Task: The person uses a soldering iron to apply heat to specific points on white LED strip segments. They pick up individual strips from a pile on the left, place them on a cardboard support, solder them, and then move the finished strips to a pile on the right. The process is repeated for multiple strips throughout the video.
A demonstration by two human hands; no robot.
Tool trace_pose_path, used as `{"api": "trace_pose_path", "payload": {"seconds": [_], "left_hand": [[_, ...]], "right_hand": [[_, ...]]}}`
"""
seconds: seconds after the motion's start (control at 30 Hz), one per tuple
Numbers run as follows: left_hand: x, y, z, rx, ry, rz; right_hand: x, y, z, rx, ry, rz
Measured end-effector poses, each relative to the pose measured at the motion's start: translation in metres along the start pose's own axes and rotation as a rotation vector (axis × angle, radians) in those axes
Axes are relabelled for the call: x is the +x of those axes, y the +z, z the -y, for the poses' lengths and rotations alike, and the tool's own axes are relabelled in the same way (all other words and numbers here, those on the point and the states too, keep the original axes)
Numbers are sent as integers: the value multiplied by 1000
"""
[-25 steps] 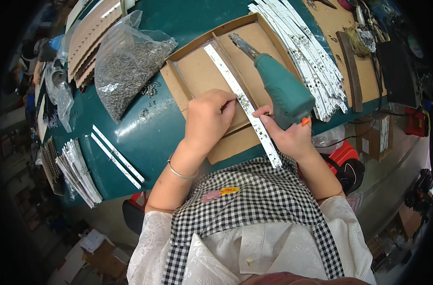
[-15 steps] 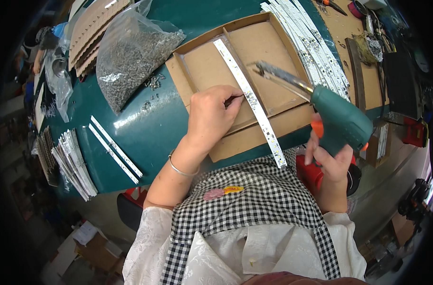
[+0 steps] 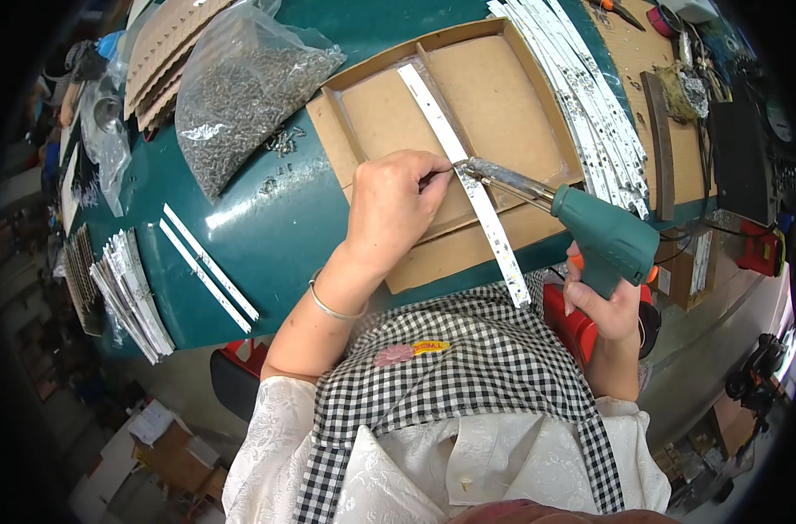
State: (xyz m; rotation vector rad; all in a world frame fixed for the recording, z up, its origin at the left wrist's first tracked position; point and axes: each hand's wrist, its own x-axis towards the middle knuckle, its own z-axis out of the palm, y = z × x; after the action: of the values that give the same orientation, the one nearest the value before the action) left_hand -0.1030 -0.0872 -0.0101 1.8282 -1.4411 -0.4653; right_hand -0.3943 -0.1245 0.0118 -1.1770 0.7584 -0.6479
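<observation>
A long white LED circuit strip (image 3: 494, 236) lies slantwise over a shallow cardboard tray (image 3: 520, 96), its near end reaching past the tray toward my apron. Beside the strip's middle, my left hand (image 3: 391, 199) is closed in a pinch at the left edge. Whatever sits between those fingertips is too small or hidden to make out. My right hand (image 3: 609, 307) grips the handle of a green soldering gun (image 3: 603, 229) with an orange trigger. The gun's metal tip meets the strip right by my left fingertips.
Many white strips (image 3: 581, 113) are heaped right of the tray. A clear bag of small metal parts (image 3: 241, 113) stands at the back left, some parts spilled beside it. Two strips (image 3: 210, 266) and a strip bundle (image 3: 136, 297) lie at left. Pliers (image 3: 621, 12) rest far right.
The soldering gun has moved left and down, and its tip has come from above the tray onto the strip. My left hand has stayed nearly in place.
</observation>
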Motion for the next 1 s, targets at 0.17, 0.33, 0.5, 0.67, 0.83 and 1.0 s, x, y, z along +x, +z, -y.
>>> {"api": "trace_pose_path", "payload": {"seconds": [0.17, 0.33, 0.5, 0.67, 0.83, 1.0], "left_hand": [[0, 0, -1, -5, 6, -4], [-1, 0, 1, -17, 6, -8], [-1, 0, -1, -40, -5, -15], [0, 0, -1, -40, 1, -18], [-1, 0, 1, -10, 4, -7], [-1, -2, -2, -60, -4, -20]], "right_hand": [[1, -3, 1, 0, 28, 26], [2, 3, 5, -30, 22, -17], [3, 3, 6, -58, 20, -18], [2, -2, 4, -85, 29, 30], [4, -4, 4, -21, 2, 24], [2, -13, 4, 50, -48, -26]]}}
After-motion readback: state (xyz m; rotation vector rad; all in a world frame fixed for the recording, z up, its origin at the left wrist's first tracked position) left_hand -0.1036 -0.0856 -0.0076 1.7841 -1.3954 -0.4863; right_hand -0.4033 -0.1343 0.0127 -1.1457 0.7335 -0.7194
